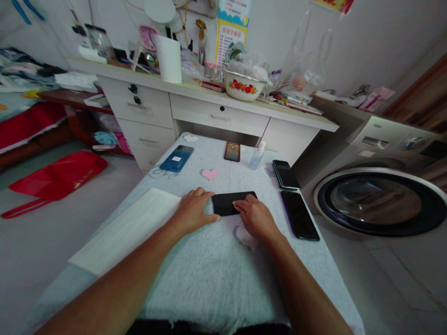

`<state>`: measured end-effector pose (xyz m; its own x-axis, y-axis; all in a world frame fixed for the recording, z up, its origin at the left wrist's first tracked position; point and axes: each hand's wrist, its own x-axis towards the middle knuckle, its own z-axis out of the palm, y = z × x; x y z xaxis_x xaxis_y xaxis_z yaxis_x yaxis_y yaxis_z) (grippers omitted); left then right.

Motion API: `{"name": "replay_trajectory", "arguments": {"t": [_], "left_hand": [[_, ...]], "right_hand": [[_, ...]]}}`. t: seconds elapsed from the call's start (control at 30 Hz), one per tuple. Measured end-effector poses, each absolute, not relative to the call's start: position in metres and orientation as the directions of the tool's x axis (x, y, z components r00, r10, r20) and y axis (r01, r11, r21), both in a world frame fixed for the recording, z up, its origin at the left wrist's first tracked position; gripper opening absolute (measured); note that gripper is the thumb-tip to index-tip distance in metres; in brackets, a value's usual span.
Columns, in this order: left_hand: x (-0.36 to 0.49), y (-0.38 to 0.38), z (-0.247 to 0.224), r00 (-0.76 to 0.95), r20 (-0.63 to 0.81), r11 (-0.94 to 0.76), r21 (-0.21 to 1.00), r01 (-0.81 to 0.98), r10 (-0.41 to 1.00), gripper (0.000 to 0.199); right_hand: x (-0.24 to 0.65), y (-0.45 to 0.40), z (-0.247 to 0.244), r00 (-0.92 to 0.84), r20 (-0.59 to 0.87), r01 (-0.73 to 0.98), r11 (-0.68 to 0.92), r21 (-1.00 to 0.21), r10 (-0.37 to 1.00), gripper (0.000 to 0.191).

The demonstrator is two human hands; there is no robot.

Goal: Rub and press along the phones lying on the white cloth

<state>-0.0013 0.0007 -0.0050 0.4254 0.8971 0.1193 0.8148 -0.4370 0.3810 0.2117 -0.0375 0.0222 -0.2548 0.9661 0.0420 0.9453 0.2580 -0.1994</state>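
Observation:
A black smartphone lies flat, dark screen up, on the cloth-covered table in front of me. My left hand steadies its left end, with the thumb at the near corner and the fingers at the far corner. Over the right half of the screen, my right hand is closed, its fingertips pressed together on the glass. A small tan edge shows at those fingertips, too small to name. Beyond the phone stands a clear spray bottle of bluish liquid.
More phones lie around: a blue one, a brown one, a black one and a folded-looking dark one. A pale folded cloth is at left. White drawers stand behind, a washing machine at right.

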Motion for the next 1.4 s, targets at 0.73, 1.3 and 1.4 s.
{"name": "replay_trajectory", "arguments": {"t": [0.73, 1.3, 1.4], "left_hand": [[-0.0013, 0.0006, -0.0050, 0.427, 0.110, -0.437, 0.347, 0.830, 0.898, 0.064], [-0.0008, 0.0006, -0.0050, 0.422, 0.119, -0.435, 0.364, 0.824, 0.899, 0.065], [-0.0007, 0.0006, -0.0045, 0.423, 0.122, -0.437, 0.363, 0.823, 0.898, 0.064]], "right_hand": [[0.2100, -0.0367, 0.0235, -0.240, 0.026, 0.942, 0.239, -0.235, 0.970, 0.033], [0.2073, -0.0383, 0.0225, -0.256, 0.036, 0.938, 0.257, -0.230, 0.966, 0.032], [0.2072, -0.0383, 0.0234, -0.255, 0.037, 0.937, 0.256, -0.235, 0.966, 0.032]]}}
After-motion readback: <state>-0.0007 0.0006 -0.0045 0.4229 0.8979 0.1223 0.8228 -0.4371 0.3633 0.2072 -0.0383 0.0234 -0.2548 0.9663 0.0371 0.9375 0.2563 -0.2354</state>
